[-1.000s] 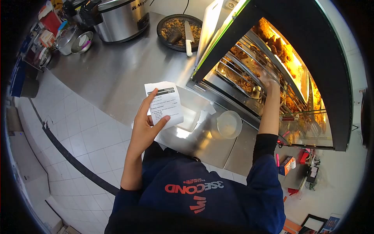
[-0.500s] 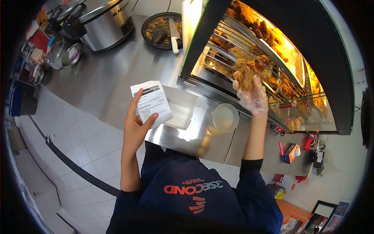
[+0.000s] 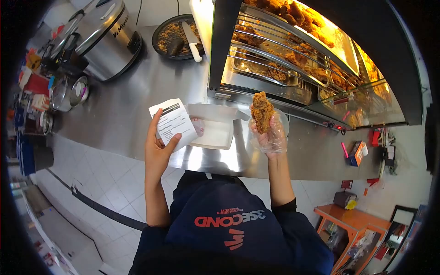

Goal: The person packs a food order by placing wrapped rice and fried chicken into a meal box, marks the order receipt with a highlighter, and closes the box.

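1. While I watch through the head camera, the right hand (image 3: 271, 135), in a clear plastic glove, grasps a piece of fried chicken (image 3: 261, 112) by its lower part; the rest stands out beyond the fingers.
2. I see the chicken's long axis running away from the wearer, its narrower end towards the lit display cabinet (image 3: 223, 50).
3. From the right hand, the open paper box (image 3: 219, 134) lies to the left, between the two hands on the metal worktop (image 3: 181, 85).
4. I judge the left hand (image 3: 160, 144) nearer to that box; it pinches a printed receipt (image 3: 176, 126), which hides the box's left part.
5. What I see of the box floor is mostly bare white. Beside the receipt I make out red lettering and a pinkish patch, but I cannot tell whether they are print or contents.
6. Behind the right hand I see part of a round translucent tub (image 3: 283, 121); its contents are hidden.
7. Beyond, the cabinet's metal trays (image 3: 261, 80) carry more fried chicken.
8. At the back, a round black dish (image 3: 160, 49) holds brown crumbs, with a white-handled knife (image 3: 189, 37) across it.
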